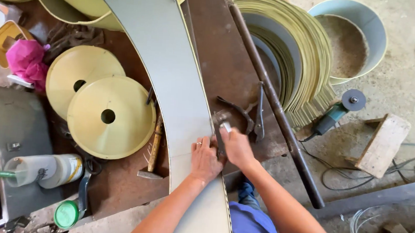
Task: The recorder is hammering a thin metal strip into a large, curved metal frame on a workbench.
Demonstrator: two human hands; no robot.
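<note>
On rusty workbench (220,51), left hand (205,160) flat on curved metal strip (172,67), right hand (236,146) gripping tool (222,122)

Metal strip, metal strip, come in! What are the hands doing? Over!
Left hand flat on curved metal strip. Right hand grips small tool at strip's edge. Pliers lie close beside.

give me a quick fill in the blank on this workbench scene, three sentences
1. The left hand presses flat on the long curved grey ____.
2. Each of the two yellow discs has a round ____ in its middle.
3. The angle grinder lies on the ____, right of the bench.

Missing words: sheet; hole; floor
</note>
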